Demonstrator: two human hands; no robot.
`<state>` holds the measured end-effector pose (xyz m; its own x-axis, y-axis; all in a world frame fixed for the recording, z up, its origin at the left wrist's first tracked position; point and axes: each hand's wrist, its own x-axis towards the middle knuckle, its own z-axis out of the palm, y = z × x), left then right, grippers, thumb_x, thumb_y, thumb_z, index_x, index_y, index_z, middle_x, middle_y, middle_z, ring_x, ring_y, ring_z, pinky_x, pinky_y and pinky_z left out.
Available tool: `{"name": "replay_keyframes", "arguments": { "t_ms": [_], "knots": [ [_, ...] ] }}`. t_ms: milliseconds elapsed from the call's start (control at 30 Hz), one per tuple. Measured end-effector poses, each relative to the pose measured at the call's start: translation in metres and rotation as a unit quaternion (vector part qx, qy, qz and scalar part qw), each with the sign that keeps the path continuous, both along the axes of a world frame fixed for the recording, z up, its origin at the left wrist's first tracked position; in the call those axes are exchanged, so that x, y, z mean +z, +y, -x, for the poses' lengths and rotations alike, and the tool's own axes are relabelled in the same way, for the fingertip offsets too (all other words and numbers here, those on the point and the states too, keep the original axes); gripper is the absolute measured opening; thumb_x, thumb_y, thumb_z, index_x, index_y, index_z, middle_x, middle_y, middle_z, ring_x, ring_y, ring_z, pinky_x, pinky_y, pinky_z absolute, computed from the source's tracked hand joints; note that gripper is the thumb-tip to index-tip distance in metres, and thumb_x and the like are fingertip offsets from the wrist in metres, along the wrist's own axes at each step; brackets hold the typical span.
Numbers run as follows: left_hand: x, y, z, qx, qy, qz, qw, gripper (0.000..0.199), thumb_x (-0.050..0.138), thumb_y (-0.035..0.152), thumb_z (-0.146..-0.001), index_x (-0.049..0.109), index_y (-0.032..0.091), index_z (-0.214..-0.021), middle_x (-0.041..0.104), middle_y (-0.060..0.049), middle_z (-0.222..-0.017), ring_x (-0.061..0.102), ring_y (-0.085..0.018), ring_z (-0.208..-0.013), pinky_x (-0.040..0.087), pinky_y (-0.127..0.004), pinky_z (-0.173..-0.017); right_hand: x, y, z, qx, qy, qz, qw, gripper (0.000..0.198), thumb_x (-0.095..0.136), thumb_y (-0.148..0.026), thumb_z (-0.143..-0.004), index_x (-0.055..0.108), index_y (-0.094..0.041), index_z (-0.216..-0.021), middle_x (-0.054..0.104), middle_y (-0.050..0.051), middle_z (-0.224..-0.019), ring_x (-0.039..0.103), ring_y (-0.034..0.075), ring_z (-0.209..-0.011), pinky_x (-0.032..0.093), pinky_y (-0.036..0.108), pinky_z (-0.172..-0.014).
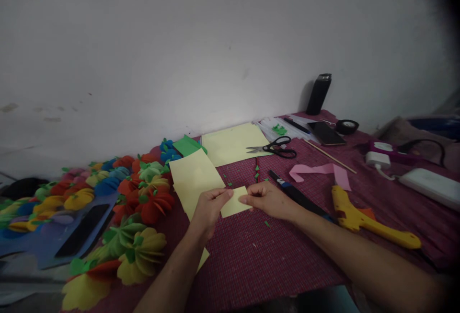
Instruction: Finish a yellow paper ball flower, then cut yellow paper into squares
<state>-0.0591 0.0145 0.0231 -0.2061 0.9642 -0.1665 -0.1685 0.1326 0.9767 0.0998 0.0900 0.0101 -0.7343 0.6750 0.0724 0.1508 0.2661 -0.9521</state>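
A small piece of pale yellow paper (pixel 234 203) is stretched between my two hands above the table. My left hand (pixel 210 210) pinches its left edge between thumb and fingers. At the right edge, my right hand (pixel 268 199) grips it the same way. Just behind my left hand lie larger pale yellow sheets (pixel 194 174), and a corner of yellow paper (pixel 203 258) shows below that wrist. Black-handled scissors (pixel 275 148) rest half open beyond my hands, partly over a stack of yellow paper (pixel 237 141). Tiny green paper scraps (pixel 266 224) are scattered nearby.
Many colourful folded-paper pumpkins (pixel 138 255) crowd the left side. To the right are a utility knife (pixel 302 195), a pink paper strip (pixel 319 171), a yellow glue gun (pixel 370 222), a wooden stick (pixel 330 156), a phone (pixel 327 133) and a black bottle (pixel 319 94).
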Motion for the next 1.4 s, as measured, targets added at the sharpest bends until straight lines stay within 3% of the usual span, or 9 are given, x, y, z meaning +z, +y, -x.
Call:
{"name": "replay_keyframes", "arguments": {
  "t_ms": [233,400,667,933,1133,1400],
  "knots": [
    [0.0,0.001,-0.003,0.012,-0.006,0.003,1.0,0.022,0.07,0.033,-0.064,0.068,0.012,-0.068,0.064,-0.002,-0.057,0.053,-0.012,-0.049,0.039,-0.023,-0.05,-0.004,0.001,0.0,0.004,0.011,0.037,0.999,0.036,0.057,-0.044,-0.074,0.048,-0.016,-0.053,0.042,-0.005,-0.048,0.038,0.007,-0.046,0.028,0.021,-0.046],
    [-0.004,0.001,-0.008,-0.002,0.044,-0.001,0.999,0.02,0.07,0.031,-0.063,0.069,0.012,-0.067,0.065,-0.003,-0.061,0.054,-0.012,-0.055,0.039,-0.022,-0.055,-0.007,0.003,0.0,-0.02,0.051,0.069,0.996,0.024,0.06,-0.039,-0.072,0.059,-0.015,-0.071,0.051,-0.004,-0.059,0.044,0.009,-0.053,0.032,0.02,-0.05],
    [-0.01,0.002,-0.01,-0.03,0.066,0.016,0.997,0.024,0.069,0.035,-0.064,0.068,0.012,-0.069,0.065,-0.004,-0.062,0.054,-0.013,-0.053,0.039,-0.024,-0.053,-0.009,0.006,0.0,-0.036,0.041,0.031,0.998,0.017,0.059,-0.031,-0.072,0.061,-0.015,-0.067,0.053,-0.003,-0.057,0.044,0.008,-0.052,0.032,0.021,-0.05],
    [-0.001,0.001,0.003,0.001,0.072,0.008,0.997,0.024,0.069,0.036,-0.064,0.068,0.012,-0.068,0.065,-0.003,-0.06,0.055,-0.014,-0.053,0.04,-0.024,-0.053,0.008,0.023,-0.014,-0.057,0.049,0.094,0.993,0.02,0.06,-0.033,-0.07,0.061,-0.014,-0.064,0.06,0.0,-0.061,0.047,0.008,-0.05,0.037,0.022,-0.052],
    [0.0,0.0,-0.002,-0.02,0.067,0.005,0.998,0.023,0.069,0.036,-0.064,0.069,0.013,-0.067,0.065,-0.002,-0.06,0.054,-0.013,-0.053,0.039,-0.024,-0.054,0.009,0.012,-0.009,-0.039,0.05,0.058,0.996,0.021,0.059,-0.036,-0.073,0.062,-0.015,-0.075,0.059,-0.001,-0.066,0.05,0.01,-0.059,0.038,0.022,-0.058],
    [-0.003,0.002,-0.007,-0.053,0.06,0.017,0.997,0.026,0.067,0.036,-0.067,0.069,0.011,-0.071,0.065,-0.004,-0.063,0.054,-0.014,-0.056,0.039,-0.025,-0.056,-0.002,0.01,-0.004,-0.027,0.029,0.043,0.998,0.018,0.058,-0.032,-0.072,0.063,-0.015,-0.069,0.057,-0.002,-0.06,0.046,0.009,-0.054,0.035,0.022,-0.053]
  ]
}}
